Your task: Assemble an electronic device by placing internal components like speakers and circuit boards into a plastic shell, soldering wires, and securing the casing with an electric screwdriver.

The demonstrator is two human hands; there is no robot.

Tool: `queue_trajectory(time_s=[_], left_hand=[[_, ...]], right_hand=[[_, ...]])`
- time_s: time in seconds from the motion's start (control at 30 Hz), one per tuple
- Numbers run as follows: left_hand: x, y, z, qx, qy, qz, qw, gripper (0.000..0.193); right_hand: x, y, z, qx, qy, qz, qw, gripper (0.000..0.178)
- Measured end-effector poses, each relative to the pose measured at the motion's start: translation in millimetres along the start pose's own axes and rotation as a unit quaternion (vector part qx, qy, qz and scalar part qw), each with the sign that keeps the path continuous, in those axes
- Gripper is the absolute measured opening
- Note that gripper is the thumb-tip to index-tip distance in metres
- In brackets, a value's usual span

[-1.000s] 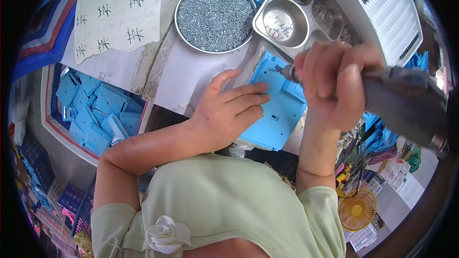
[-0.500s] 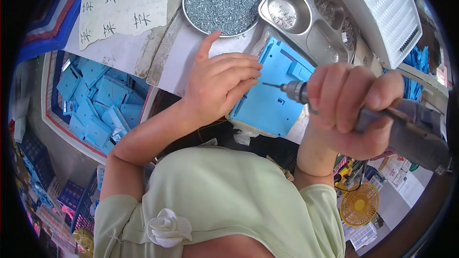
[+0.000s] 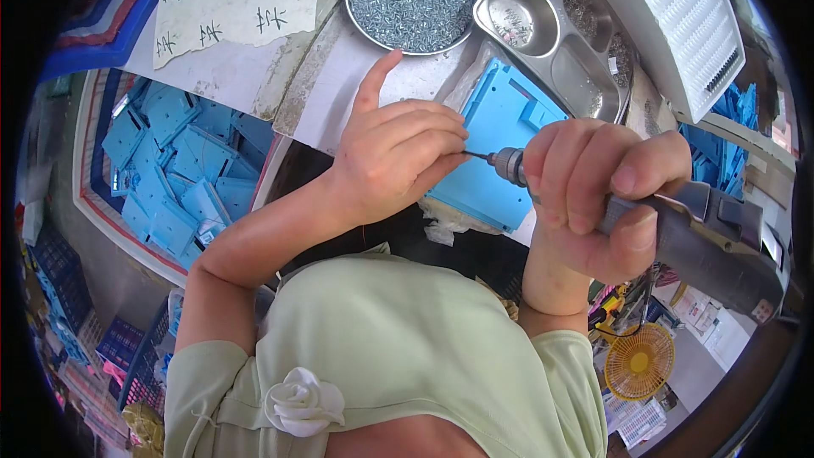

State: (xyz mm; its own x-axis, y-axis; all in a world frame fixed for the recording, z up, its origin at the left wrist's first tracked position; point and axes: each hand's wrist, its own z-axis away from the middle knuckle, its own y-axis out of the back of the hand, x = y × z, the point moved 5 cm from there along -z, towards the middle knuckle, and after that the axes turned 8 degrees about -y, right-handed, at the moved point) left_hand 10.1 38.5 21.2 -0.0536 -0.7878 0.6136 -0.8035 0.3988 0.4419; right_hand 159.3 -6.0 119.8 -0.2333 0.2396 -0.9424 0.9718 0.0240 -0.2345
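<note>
My right hand (image 3: 598, 195) is wrapped round a dark grey power screwdriver (image 3: 712, 246), held tilted with its thin bit pointing left. The bit's tip meets the fingertips of my left hand (image 3: 394, 153). Those fingers are pressed together over the left edge of a light blue plastic panel (image 3: 483, 191), while one finger sticks up toward a round tray. Whatever the left fingertips hold, if anything, is hidden. The panel lies on the bench, with raised parts and small holes on it.
A round metal tray (image 3: 411, 4) full of small screws stands behind my left hand. Beside it is a compartmented steel tray (image 3: 585, 76) with small parts. A white ribbed rack (image 3: 691, 30) stands far right. More blue panels (image 3: 174, 161) fill a bin at left.
My right hand has brought the screwdriver left, so its bit now reaches my left fingertips. The whole view has shifted slightly; the left hand keeps its pose.
</note>
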Motion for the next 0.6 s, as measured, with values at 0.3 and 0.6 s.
queue_trajectory(time_s=[0.3, 0.6], left_hand=[[-28, 35, 24, -0.013, 0.099, -0.036, 0.994, 0.015], [-3, 13, 27, -0.046, 0.044, -0.049, 0.997, 0.022]], right_hand=[[29, -13, 13, 0.033, -0.051, 0.011, 0.998, 0.026], [40, -14, 16, 0.043, -0.089, 0.107, 0.989, 0.023]])
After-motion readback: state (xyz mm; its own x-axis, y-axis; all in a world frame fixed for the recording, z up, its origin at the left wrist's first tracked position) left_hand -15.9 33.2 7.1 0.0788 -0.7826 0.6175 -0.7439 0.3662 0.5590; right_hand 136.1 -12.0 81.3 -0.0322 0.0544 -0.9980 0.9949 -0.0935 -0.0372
